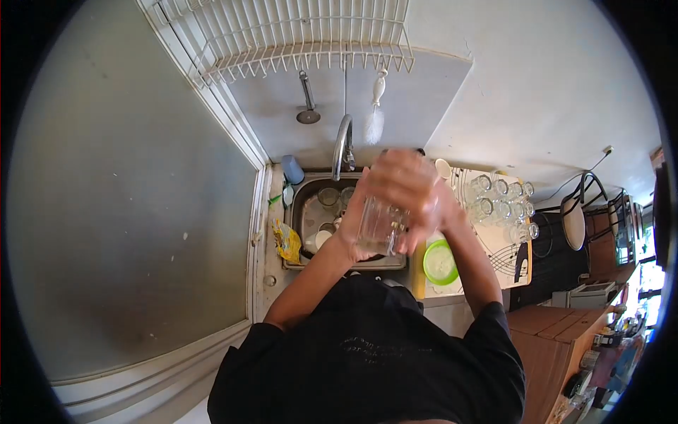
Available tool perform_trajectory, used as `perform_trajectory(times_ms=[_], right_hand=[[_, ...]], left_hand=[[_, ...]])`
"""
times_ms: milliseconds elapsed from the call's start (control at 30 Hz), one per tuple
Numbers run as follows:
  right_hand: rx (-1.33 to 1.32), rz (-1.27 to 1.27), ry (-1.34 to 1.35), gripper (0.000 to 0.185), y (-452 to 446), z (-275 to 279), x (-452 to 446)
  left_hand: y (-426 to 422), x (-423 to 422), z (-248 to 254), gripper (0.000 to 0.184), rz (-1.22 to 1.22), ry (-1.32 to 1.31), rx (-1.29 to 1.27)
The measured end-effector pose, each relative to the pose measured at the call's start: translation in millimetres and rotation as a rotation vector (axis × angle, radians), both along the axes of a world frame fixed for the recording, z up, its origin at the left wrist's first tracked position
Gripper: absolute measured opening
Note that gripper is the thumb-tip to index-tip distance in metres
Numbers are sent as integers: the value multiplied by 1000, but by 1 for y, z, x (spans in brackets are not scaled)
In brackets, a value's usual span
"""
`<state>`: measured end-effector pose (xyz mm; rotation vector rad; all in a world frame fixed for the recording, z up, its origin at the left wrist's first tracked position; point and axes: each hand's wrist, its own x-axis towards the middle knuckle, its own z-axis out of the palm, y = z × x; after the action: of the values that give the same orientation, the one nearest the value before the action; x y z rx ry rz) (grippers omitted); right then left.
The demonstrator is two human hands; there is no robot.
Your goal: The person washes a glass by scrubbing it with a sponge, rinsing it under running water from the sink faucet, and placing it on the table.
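A clear glass jar [379,227] is held up in front of me, above the right side of the sink. My left hand [353,227] is closed around its left side. Over its upper end, my right hand [406,185] has its fingers curled round, partly smeared by motion. Whether anything sits between the right palm and the glass is hidden. Below and left, the metal sink [300,212] holds several glass pieces and a white cup [323,238]. The curved faucet [343,138] rises just behind my hands.
Several upturned glass jars [503,209] stand on the patterned counter [494,247] at right, near a green-rimmed bowl [441,263]. A yellow packet [286,242] and blue cup [292,169] line the sink's left edge. A white brush [375,116] hangs below the wire rack [304,53].
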<state>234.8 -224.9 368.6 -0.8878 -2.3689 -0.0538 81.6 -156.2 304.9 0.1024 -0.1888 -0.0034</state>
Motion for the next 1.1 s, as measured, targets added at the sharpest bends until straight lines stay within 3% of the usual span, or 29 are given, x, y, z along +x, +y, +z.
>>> perform_trajectory(times_ms=[67,100,133,200,233,333,367,400,500,600,633,667,733,767,867,900,1000,1033,1100], right_hand=[[-37,78,-56,85,-11,1,-22],[-29,157,-125,83,-14,6,-31],[-37,157,-117,83,-11,4,-22],[69,-34,-8,80,7,-3,9],[115,-145,14,79,14,-10,9],[-13,65,-39,79,-14,-9,-22],[-22,172,-174,83,-18,-4,-29],[-26,174,-171,83,-17,-4,-25],[61,-63,-160,84,-2,15,8],[-68,23,-109,85,-17,-2,-16],[-8,108,-198,88,-24,-11,-29],[-5,110,-197,88,-21,-12,-25],[-21,113,-122,91,-15,-9,-13],[49,-54,-142,90,-16,4,-2],[73,-134,-90,94,-24,3,-17],[-13,-31,-98,98,-30,-12,-23],[-5,33,-77,87,-33,-19,-13],[-6,-53,-12,90,-29,-15,-2],[-19,-271,180,94,-29,-23,-7]], left_hand=[[-1,-4,11,75,80,499,-197],[3,4,-7,77,56,277,-310],[1,4,-8,77,55,285,-318],[-4,2,-9,80,197,298,28],[-5,3,-13,73,67,84,-48],[-2,-1,-20,71,107,207,-53],[3,5,-34,71,49,41,-187],[2,5,-33,71,51,44,-191],[-10,0,-12,75,301,195,105],[-14,-4,-8,76,281,266,48],[1,0,-24,76,108,49,-64],[4,0,-40,76,110,50,-62],[-8,-7,-20,78,65,-40,-101],[-17,-7,-7,69,260,89,-10],[-24,-6,3,70,347,166,-17],[-16,-6,-17,73,112,-192,-132],[-14,-7,-35,81,254,-155,-58],[-25,-6,-8,81,469,85,196],[-40,3,18,80,573,215,173]])
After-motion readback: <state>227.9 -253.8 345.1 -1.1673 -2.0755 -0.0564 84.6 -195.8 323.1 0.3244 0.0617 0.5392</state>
